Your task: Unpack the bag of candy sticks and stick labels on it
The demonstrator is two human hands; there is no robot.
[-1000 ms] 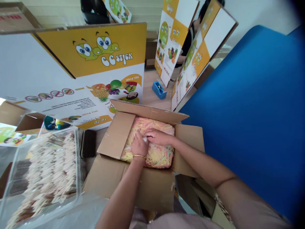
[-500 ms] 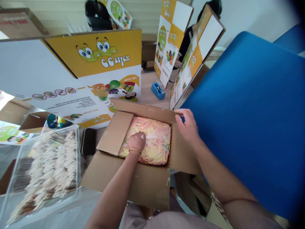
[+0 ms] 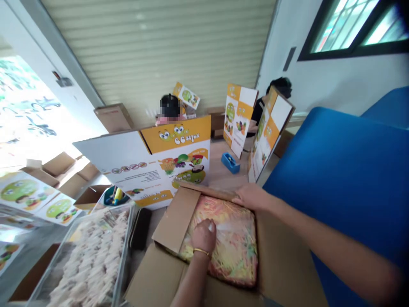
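Observation:
An open cardboard box [image 3: 169,221] holds a clear plastic bag [image 3: 231,247] full of thin pink, yellow and green sticks. My left hand [image 3: 204,236] is closed on top of the bag, its fingers curled into the plastic, with a gold bracelet at the wrist. At the box's far right corner my right hand [image 3: 251,197] grips the edge of the back flap, fingers bent over it. One side flap lies over the left part of the bag.
Left of the box are a clear bin [image 3: 92,256] of small packets and a dark case [image 3: 140,228]. Printed boards [image 3: 179,162] stand behind, near a blue tape dispenser [image 3: 230,163]. Two people sit beyond. A blue panel [image 3: 345,183] rises at right.
The view has tilted up, showing more of the shutter wall and window. My right hand has closed onto the back flap. My left hand stays on the bag.

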